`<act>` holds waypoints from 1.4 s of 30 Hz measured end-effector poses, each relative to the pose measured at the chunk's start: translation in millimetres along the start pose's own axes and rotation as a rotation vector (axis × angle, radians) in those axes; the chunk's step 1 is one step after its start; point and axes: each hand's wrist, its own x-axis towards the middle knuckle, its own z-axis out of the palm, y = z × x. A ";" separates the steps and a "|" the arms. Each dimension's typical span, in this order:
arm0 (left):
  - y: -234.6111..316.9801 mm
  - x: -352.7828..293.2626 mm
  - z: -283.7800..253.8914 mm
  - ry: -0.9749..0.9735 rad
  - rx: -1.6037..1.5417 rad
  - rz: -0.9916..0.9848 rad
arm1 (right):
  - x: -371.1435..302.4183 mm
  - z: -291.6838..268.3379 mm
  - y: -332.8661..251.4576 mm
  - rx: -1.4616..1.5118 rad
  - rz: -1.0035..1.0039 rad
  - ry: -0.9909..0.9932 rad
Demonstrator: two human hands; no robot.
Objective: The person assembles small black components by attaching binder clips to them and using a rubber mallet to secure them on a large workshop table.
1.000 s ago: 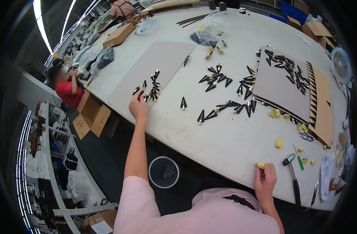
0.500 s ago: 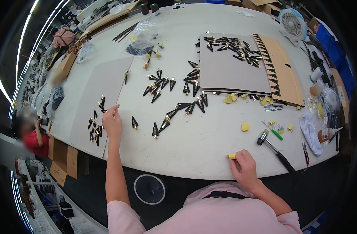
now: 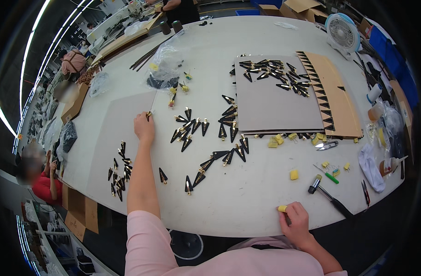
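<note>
My left hand (image 3: 144, 127) reaches far forward over a grey sheet (image 3: 116, 115) on the table. Its fingers are closed on a small black pointed tab (image 3: 149, 115) with a gold-coloured metal end, mostly hidden by the fingers. Close to the front edge, my right hand (image 3: 295, 221) pinches a small yellow block (image 3: 282, 209) between thumb and fingers. Several similar black tabs (image 3: 120, 172) lie on the grey sheet beside my left forearm. A single tab (image 3: 162, 175) rests right of that forearm, and a loose group (image 3: 187, 129) spreads over the table's middle.
Grey boards (image 3: 279, 108) bear more tabs, beside a tan card (image 3: 339, 106) edged with black triangles. A hammer (image 3: 328, 195), green-handled awl (image 3: 330, 177), snips (image 3: 327, 146) and yellow-padded clips (image 3: 335, 172) lie at right. A fan (image 3: 343, 31) stands behind. Another person (image 3: 47, 184) is at left.
My left hand has moved forward along the grey sheet, and its fingers have closed on the lone tab there. My right hand still pinches the yellow block. The view has shifted slightly.
</note>
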 end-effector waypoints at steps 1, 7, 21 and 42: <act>-1.7 0.2 -3.6 -0.008 -0.003 0.005 | -0.5 -1.5 -0.9 -0.004 0.009 0.000; 42.8 -34.8 -48.2 0.181 -0.708 0.081 | 3.0 -2.4 3.7 0.108 0.066 -0.017; 299.3 -267.8 -88.8 -1.053 -1.207 0.074 | 76.8 -158.8 178.4 -0.083 0.282 0.298; 257.5 -237.4 -93.6 -0.979 -1.467 -0.220 | 300.9 -174.7 325.1 -0.821 0.078 0.336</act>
